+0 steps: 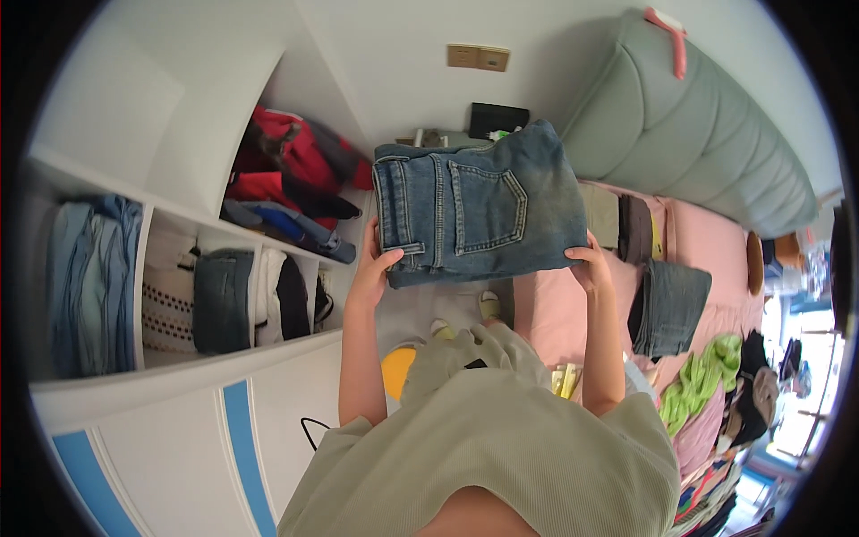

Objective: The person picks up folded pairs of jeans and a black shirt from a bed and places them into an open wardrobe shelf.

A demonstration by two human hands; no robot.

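Observation:
A folded pair of blue jeans (pixel 488 206) is held up in front of me, its back pocket facing up and its waistband to the left. My left hand (pixel 369 267) grips the waistband end, thumb on top. At the other end, my right hand (pixel 591 266) pinches the folded edge, thumb on top as well. The fingers beneath the denim are hidden on both sides. To the left is a white wardrobe (pixel 179 362) with jeans (pixel 96 282) stacked in one compartment and more folded clothes (pixel 222 300) in the one beside it.
Red and dark clothes (pixel 300 166) fill a deeper compartment. On the right stands a bed with pink bedding (pixel 546 313), a grey padded headboard (pixel 689 125), folded dark jeans (pixel 673 307) and a green garment (pixel 702 385). A yellow round object (pixel 397 371) is near my feet.

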